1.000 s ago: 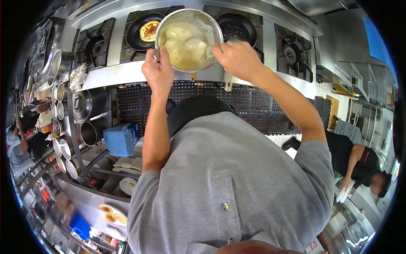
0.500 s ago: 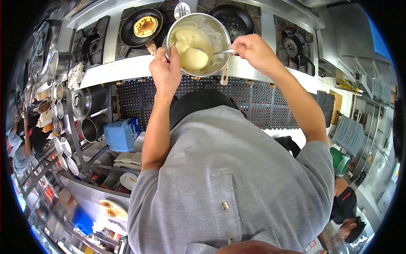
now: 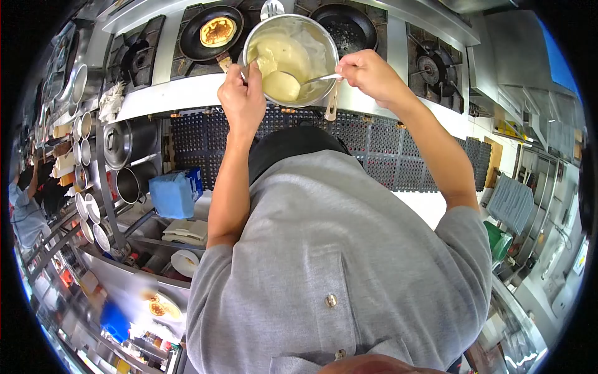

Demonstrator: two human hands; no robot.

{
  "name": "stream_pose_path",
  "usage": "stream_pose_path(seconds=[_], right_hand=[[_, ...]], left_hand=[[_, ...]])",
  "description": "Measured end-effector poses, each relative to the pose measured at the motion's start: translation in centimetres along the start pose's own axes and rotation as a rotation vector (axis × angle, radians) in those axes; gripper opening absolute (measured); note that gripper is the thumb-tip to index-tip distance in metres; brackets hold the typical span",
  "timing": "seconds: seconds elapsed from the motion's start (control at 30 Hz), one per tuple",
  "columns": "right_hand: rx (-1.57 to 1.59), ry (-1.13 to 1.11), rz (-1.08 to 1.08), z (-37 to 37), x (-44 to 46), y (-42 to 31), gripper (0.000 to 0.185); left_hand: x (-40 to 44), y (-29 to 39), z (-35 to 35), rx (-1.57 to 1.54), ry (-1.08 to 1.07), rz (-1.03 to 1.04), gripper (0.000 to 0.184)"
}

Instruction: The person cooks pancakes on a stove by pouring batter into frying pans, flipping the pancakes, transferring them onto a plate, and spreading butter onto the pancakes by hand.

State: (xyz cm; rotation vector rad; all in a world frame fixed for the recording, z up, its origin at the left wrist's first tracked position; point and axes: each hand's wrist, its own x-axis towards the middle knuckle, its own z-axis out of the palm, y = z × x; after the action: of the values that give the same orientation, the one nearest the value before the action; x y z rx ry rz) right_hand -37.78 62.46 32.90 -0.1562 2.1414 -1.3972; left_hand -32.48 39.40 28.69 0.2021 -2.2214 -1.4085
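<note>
A round metal bowl (image 3: 325, 48) of pale yellow batter (image 3: 283, 53) is held over the front edge of the stove. My left hand (image 3: 243, 103) is closed at the bowl's left rim; its fingertips are partly hidden, and a short piece of metal shows beside the thumb. With my right hand (image 3: 369, 75) I pinch the handle end of a metal ladle (image 3: 319, 79). The ladle's head lies inside the bowl, full of batter. Behind the bowl to the left, a browned pancake (image 3: 218, 32) sits in a black frying pan (image 3: 194, 45).
A second black frying pan (image 3: 358, 37) stands behind the bowl to the right. A slotted turner (image 3: 272, 9) lies between the pans. Gas burners (image 3: 430, 65) flank them. Lower left, a plate (image 3: 176, 309) holds pancakes. Pots (image 3: 118, 146) line the left shelf.
The ladle's head has shifted slightly left and down within the bowl, and its batter surface looks flatter. Both hands keep their grips. A blur has appeared near the pancake plate at lower left.
</note>
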Motion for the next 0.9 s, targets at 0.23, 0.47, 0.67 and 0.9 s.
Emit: stream_pose_path(seconds=[0.23, 0.47, 0.67, 0.9], right_hand=[[0.272, -0.011, 0.142, -2.4, -0.1, 0.3, 0.014], [0.208, 0.112, 0.007, -8.0, -0.3, -1.7, 0.015], [0.202, 0.287, -0.008, -14.4, 0.3, -1.7, 0.015], [-0.414, 0.538, -0.227, -13.5, 4.9, 5.5, 0.022]], left_hand=[[0.4, 0.0, 0.7, 0.02, 0.03, -0.017, 0.027], [2.0, 0.0, 3.5, 0.034, 0.004, 0.004, 0.029], [3.1, -0.7, 4.9, -0.057, 0.021, -0.037, 0.025], [2.4, 0.0, 3.5, -0.056, 0.054, -0.168, 0.025]])
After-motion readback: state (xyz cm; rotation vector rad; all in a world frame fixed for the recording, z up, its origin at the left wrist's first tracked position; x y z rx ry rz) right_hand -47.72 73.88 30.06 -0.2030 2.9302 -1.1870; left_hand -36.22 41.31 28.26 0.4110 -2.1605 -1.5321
